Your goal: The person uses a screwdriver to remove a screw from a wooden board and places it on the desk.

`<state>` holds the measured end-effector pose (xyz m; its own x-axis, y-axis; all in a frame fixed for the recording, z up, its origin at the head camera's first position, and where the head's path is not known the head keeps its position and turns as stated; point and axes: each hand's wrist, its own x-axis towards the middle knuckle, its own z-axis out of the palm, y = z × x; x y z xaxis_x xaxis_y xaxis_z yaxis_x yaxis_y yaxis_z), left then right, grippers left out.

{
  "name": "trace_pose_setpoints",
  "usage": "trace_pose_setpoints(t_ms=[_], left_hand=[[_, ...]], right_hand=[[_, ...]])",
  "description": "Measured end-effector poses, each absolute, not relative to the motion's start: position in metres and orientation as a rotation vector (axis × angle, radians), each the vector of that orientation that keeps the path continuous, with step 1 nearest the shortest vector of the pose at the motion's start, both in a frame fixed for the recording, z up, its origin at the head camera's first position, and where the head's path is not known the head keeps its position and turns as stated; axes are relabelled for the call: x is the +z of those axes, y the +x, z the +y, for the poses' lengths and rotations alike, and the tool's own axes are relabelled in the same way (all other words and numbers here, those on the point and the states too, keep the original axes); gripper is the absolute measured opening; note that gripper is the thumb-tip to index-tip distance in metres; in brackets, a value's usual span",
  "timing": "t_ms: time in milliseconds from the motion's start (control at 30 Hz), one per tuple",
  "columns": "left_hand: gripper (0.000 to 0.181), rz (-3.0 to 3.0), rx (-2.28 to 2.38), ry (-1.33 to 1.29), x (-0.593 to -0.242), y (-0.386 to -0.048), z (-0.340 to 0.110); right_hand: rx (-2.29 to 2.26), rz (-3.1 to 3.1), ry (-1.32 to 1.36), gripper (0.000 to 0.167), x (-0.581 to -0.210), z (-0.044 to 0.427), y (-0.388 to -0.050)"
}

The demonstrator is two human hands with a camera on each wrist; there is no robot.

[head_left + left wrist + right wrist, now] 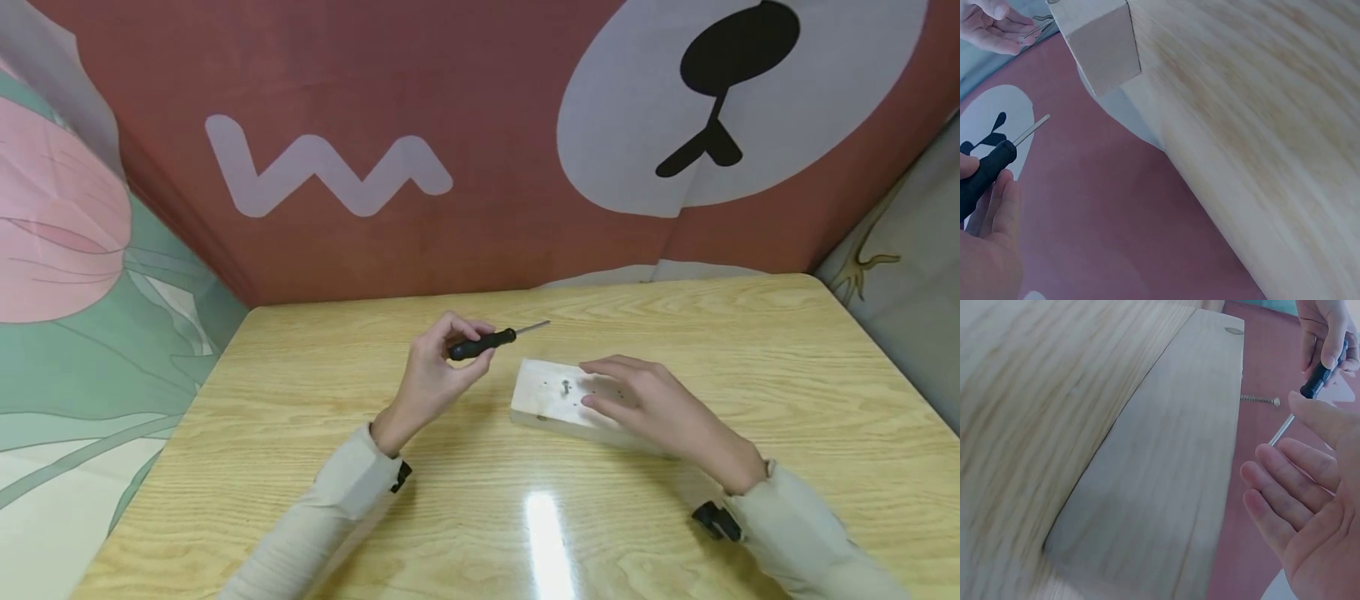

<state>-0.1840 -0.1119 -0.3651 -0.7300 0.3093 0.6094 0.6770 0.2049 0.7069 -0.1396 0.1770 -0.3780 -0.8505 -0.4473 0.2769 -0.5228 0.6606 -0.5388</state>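
Note:
A screwdriver (483, 342) with a black handle and thin metal shaft is held by its handle in my left hand (438, 367), its tip pointing right above the table. My right hand (660, 404) hovers over the right part of a pale wooden block (543, 400), fingers relaxed, holding nothing. From the block's top a screw (566, 387) stands up, left of my right fingertips. The right wrist view shows the screw (1260, 400) jutting well out of the block, with my right palm (1316, 519) turned toward it. Small dark holes dot the block's top.
The block lies on a wood-grain table (300, 400) with a bright light reflection near the front. A reddish-brown printed cloth (375, 250) hangs along the table's far edge. Floral cloth (67, 333) hangs at the left.

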Motion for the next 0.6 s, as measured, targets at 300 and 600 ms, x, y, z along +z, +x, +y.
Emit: trace_pose_setpoints(t_ms=[300,600], left_hand=[[0.021,-2.151,-1.529,-0.912,-0.368,-0.184,-0.117],[0.022,-2.156,-1.536,-0.918,-0.37,-0.184,-0.121]], right_hand=[[1.05,-2.754,0.828,0.037,-0.381,0.162,-0.146],[1.016,-2.721,0.861,0.026,-0.389,0.153,-0.15]])
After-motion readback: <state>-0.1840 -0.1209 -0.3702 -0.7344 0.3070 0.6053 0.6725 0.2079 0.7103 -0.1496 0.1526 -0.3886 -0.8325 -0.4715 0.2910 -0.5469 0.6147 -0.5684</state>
